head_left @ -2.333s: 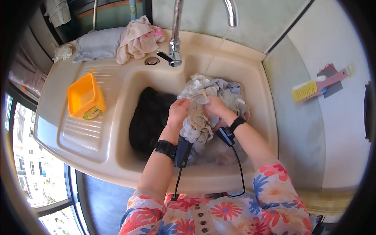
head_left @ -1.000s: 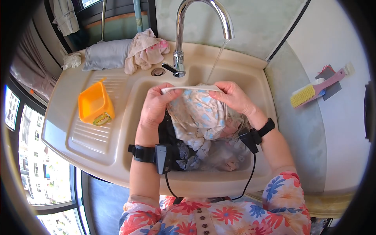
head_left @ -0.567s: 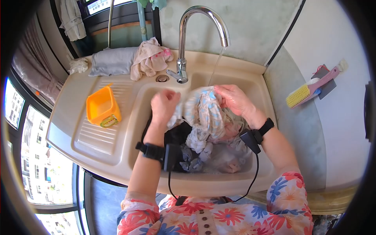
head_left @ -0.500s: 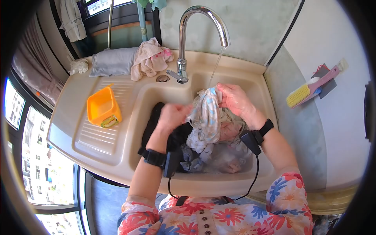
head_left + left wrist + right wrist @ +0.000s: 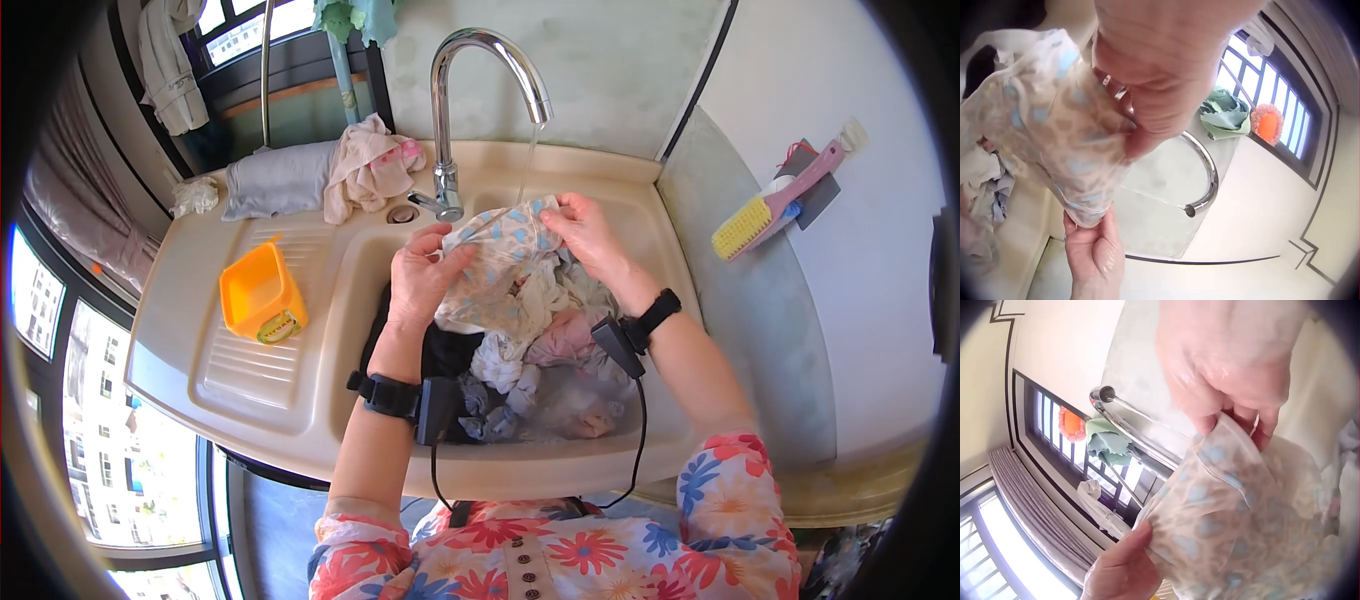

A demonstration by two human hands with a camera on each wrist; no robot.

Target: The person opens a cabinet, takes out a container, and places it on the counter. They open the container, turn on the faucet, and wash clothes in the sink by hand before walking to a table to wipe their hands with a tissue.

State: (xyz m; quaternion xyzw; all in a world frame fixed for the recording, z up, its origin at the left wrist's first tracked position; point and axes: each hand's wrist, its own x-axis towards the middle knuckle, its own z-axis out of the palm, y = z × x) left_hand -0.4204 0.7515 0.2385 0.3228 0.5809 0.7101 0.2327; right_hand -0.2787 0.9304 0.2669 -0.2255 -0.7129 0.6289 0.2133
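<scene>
Wet, pale underpants [image 5: 500, 245] with beige and light-blue spots are stretched between my two hands above the right sink basin. My left hand [image 5: 420, 275] pinches their left side between thumb and fingers. At the upper right edge, my right hand [image 5: 590, 240] pinches the fabric; its thumb and fingertips grip the pale edging in the right wrist view. The cloth [image 5: 1054, 125] hangs spread out in the left wrist view. Below it lies a heap of wet white and pink laundry [image 5: 565, 335] in the right basin, partly hidden by the underpants.
Water runs from the curved faucet [image 5: 490, 40] behind the hands. Black cloth [image 5: 450, 355] lies in the left basin. An orange container [image 5: 262, 290] stands on the ribbed drainboard [image 5: 245, 370]. Folded cloths [image 5: 285, 178] lie at the back edge. A scrub brush [image 5: 775, 205] hangs on the right wall.
The underpants came up from the heap and were held by the waistband. My left hand let go, moved over the cloth, and now pinches it again; the cloth is spread and turned.
</scene>
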